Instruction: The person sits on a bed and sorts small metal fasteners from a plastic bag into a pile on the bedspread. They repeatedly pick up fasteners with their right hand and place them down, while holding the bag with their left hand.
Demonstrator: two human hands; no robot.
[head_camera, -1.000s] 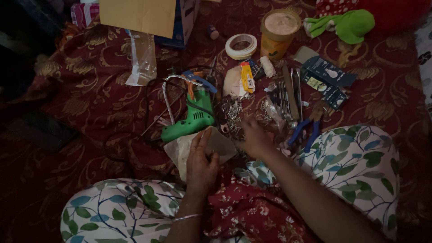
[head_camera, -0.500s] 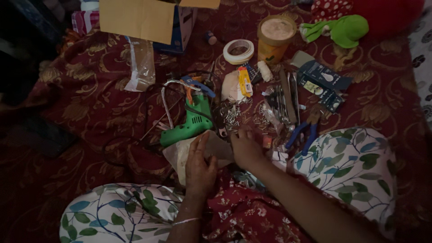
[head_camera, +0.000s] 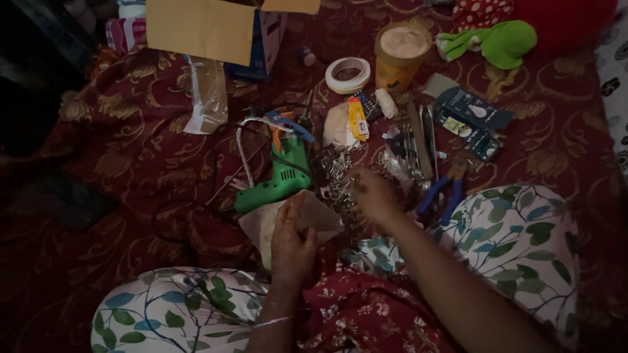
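Dim light, head view down at my lap. Biggest thing: the dark red bedspread with gold floral print, everything lies on it. My knees in white leaf-print fabric frame the bottom. A brown cardboard box flap sits at the top left, with a clear plastic bag just below it. Top right, a green soft toy. A tan round tub stands upright near top centre, a roll of white tape just beside it on the left. Dark blue bulb cartons lie right of centre.

Centre: a green electric drill lies on its side, black cord looping around it. My left hand has its grip clasped on a pale paper sheet, thumb on top, fingers under; the sheet is tilted up, just below the drill, touching it or nearly, hard to tell. My right hand reaches over the pile of small metal screws, fingertips pinched together at the pile's edge; whether the grip actually has a screw in it I cannot tell, too dark and too small.

Blue-handled pliers lie just right of my right hand. A yellow tube lies above the screws. Thin bangle on my left wrist.
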